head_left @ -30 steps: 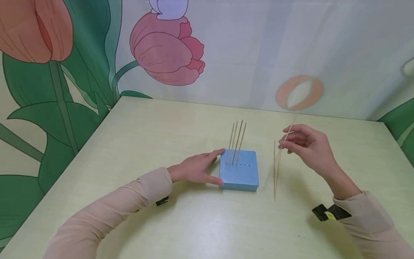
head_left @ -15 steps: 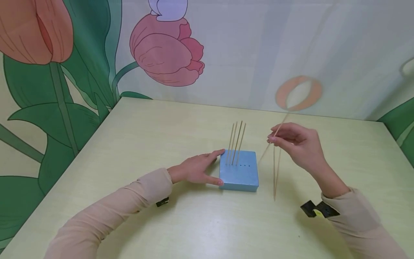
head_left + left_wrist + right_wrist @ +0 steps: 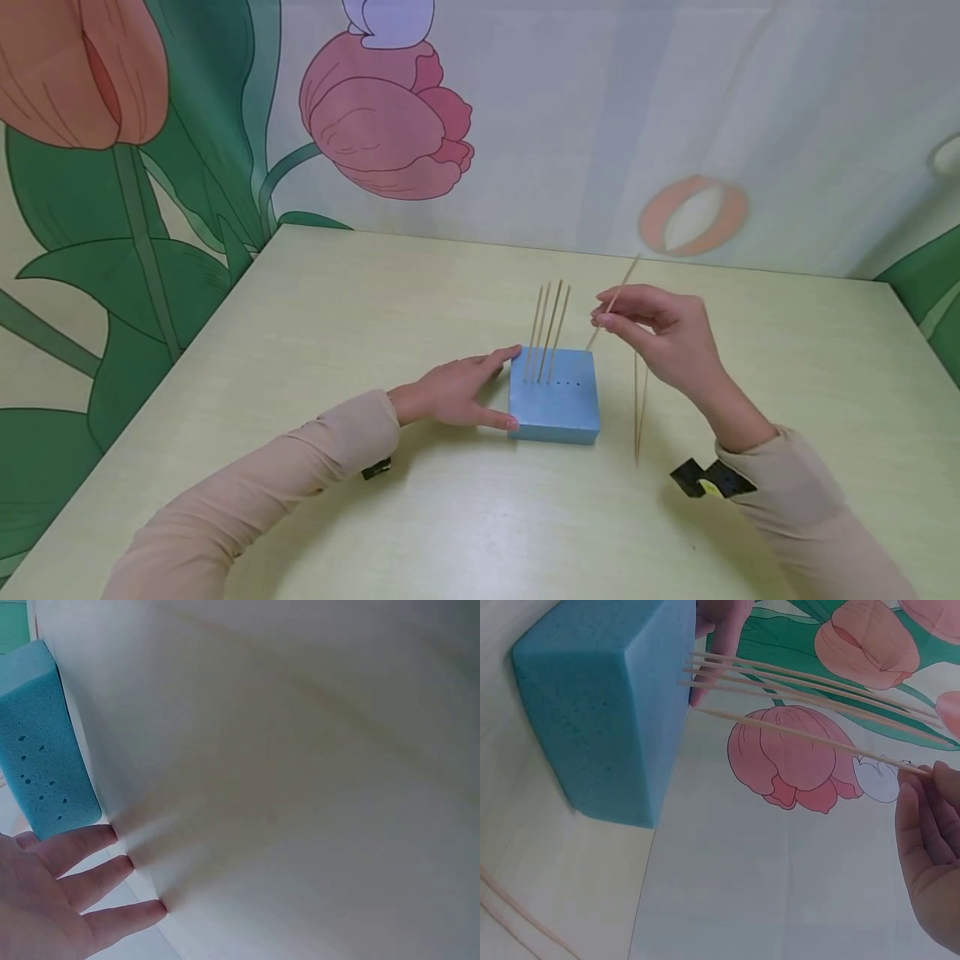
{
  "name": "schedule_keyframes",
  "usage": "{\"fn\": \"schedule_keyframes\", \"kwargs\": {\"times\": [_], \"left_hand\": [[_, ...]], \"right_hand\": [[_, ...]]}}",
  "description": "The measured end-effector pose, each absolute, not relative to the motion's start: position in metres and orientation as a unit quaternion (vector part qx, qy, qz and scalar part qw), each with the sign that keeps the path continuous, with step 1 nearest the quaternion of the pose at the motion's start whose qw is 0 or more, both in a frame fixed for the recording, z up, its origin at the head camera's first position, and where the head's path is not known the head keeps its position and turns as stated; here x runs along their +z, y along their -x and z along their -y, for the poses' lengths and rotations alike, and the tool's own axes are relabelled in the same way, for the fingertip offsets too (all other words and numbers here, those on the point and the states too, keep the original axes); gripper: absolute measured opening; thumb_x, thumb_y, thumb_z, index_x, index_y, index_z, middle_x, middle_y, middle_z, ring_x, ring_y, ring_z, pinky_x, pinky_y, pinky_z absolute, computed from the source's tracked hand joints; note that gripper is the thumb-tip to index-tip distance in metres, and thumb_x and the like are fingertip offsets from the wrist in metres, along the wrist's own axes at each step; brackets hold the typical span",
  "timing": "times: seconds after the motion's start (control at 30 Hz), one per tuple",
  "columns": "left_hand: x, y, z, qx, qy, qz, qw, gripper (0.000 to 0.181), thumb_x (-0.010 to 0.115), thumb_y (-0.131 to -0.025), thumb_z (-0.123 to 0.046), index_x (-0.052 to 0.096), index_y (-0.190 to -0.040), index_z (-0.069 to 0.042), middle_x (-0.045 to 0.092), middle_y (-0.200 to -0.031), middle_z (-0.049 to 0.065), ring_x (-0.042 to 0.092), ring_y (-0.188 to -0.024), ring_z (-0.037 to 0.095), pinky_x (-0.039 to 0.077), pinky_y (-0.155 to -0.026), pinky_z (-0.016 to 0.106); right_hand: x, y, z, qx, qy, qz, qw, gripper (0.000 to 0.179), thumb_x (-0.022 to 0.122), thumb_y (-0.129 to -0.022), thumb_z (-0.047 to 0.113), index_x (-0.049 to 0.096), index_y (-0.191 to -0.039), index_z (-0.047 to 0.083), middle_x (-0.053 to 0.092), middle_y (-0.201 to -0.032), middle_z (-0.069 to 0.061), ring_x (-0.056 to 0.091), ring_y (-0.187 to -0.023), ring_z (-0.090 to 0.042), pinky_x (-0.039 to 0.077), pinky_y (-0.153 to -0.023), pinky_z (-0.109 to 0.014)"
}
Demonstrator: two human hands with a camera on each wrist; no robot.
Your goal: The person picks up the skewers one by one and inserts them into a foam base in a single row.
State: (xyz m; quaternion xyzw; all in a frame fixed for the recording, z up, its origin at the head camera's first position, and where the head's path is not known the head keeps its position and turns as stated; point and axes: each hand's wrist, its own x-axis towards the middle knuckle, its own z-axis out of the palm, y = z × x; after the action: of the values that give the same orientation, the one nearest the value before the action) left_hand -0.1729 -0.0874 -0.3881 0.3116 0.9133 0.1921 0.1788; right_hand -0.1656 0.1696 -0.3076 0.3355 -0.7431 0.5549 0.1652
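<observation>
A blue foam block [image 3: 553,408] lies on the table, several thin bamboo skewers [image 3: 542,329] standing in a row in its top. Three small dark holes [image 3: 567,383] continue that row to the right. My left hand [image 3: 453,392] rests at the block's left side, thumb and forefinger spread straight to its near and far corners. The other left fingers [image 3: 112,881] reach down to the tabletop in the left wrist view. My right hand [image 3: 660,329] pinches another skewer [image 3: 802,735] between thumb and fingertips, tilted, its lower end overlapping the block's far right corner in the head view.
Two loose skewers [image 3: 637,417] lie on the pale table [image 3: 480,533] right of the block, partly behind the right hand. A flower-printed backdrop [image 3: 540,125] rises along the table's far edge.
My right hand has moved left with its skewer, from above the loose skewers to the block's far right corner. The left hand and block have stayed put.
</observation>
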Motion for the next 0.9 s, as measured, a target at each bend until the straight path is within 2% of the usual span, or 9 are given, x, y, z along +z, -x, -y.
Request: {"fn": "schedule_keyframes", "kwargs": {"times": [0.23,0.6,0.9], "left_hand": [[-0.388,0.173,0.087,0.192,-0.312,-0.913,0.177,0.099,0.06,-0.076,-0.061,0.005,-0.148,-0.021,0.032,-0.144,0.009,0.034,-0.129,0.024,0.032,-0.101,0.04],[-0.39,0.174,0.087,0.188,-0.311,-0.915,0.173,0.101,0.061,-0.074,-0.062,0.006,-0.148,-0.021,0.033,-0.144,0.009,0.034,-0.129,0.024,0.031,-0.101,0.039],[-0.389,0.173,0.087,0.191,-0.308,-0.915,0.176,0.1,0.061,-0.075,-0.061,0.006,-0.148,-0.021,0.033,-0.143,0.01,0.035,-0.129,0.025,0.032,-0.101,0.039]], "right_hand": [[-0.311,0.167,-0.16,0.516,-0.349,0.763,0.172,0.021,0.066,-0.073,-0.016,0.065,-0.093,-0.009,0.068,-0.079,-0.014,0.065,-0.071,-0.01,0.051,-0.069,-0.02],[-0.318,0.171,-0.154,0.468,-0.359,0.789,0.173,0.018,0.069,-0.073,-0.011,0.068,-0.09,-0.004,0.069,-0.08,-0.008,0.063,-0.068,-0.007,0.05,-0.066,-0.017],[-0.325,0.171,-0.15,0.458,-0.358,0.796,0.171,0.017,0.07,-0.073,-0.008,0.068,-0.089,-0.004,0.069,-0.078,-0.008,0.065,-0.066,-0.015,0.05,-0.064,-0.016]]}}
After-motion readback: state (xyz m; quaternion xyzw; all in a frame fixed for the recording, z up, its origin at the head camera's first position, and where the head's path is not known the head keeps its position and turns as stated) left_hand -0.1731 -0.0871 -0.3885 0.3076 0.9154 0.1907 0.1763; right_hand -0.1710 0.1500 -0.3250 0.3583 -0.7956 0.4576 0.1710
